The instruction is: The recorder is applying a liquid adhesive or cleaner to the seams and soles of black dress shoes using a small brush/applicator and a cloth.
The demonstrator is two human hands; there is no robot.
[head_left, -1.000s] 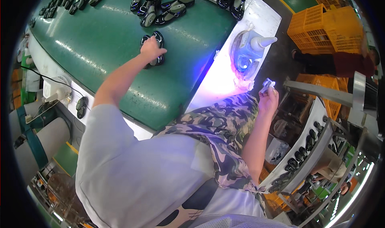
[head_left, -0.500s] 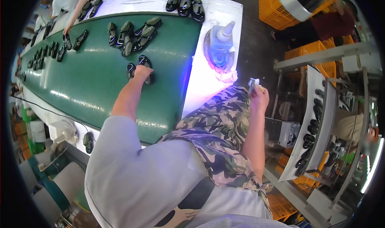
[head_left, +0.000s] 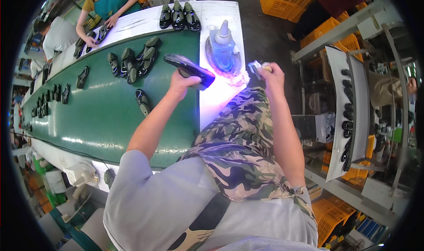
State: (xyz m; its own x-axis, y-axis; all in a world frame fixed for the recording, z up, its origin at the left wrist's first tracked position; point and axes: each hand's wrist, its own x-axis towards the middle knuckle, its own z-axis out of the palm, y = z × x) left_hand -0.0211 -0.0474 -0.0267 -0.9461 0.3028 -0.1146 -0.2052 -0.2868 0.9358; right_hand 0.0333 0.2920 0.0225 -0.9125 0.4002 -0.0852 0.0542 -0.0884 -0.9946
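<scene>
My left hand grips a shiny black shoe, raised and tilted above the right edge of the green belt. My right hand is closed on a small whitish piece with a pale yellow part, too blurred to name, held just right of the white table edge. Between my hands stands a blue bottle with a pointed nozzle, a crumpled white cloth at its foot. A single black shoe lies on the belt, left of my left forearm.
Several black shoes lie farther up the belt. Three more stand on the white table rim. A co-worker in a teal apron handles shoes across the belt. At right are a shoe rack and orange crates.
My left hand has lifted one shoe off the belt and carried it right, toward the bottle. My right hand has shifted left and up. The co-worker's shoe has left the belt for the table rim.
</scene>
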